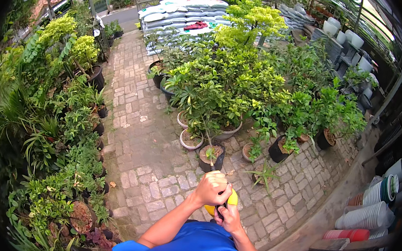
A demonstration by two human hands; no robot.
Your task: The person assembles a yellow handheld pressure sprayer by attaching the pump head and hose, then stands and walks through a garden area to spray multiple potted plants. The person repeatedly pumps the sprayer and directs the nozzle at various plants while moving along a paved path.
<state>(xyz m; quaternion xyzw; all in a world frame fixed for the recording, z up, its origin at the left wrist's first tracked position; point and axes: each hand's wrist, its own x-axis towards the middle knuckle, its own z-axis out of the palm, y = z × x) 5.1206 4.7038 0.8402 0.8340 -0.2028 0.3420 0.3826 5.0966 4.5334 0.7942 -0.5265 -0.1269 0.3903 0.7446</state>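
Note:
A hand-held tool [232,198] with yellow and black parts is held close before my body; its exact kind is mostly hidden by my fingers. My left hand [212,189] is closed around its front part, and a dark tip points away from me past the knuckles. Just behind and to the right, my right hand [229,215] grips a black part of the same tool. Beyond the tip stands a black planter bag [215,165] of soil with a thin-stemmed plant. A white-rimmed round pot [190,147] sits to its left.
Leafy potted shrubs [222,87] crowd the ground ahead. Dense potted plants [55,169] line the left of the brick paving [134,101]. Stacked filled sacks [186,11] stand at the back. Nested plastic pots [361,215] lie beyond a low curb on the right.

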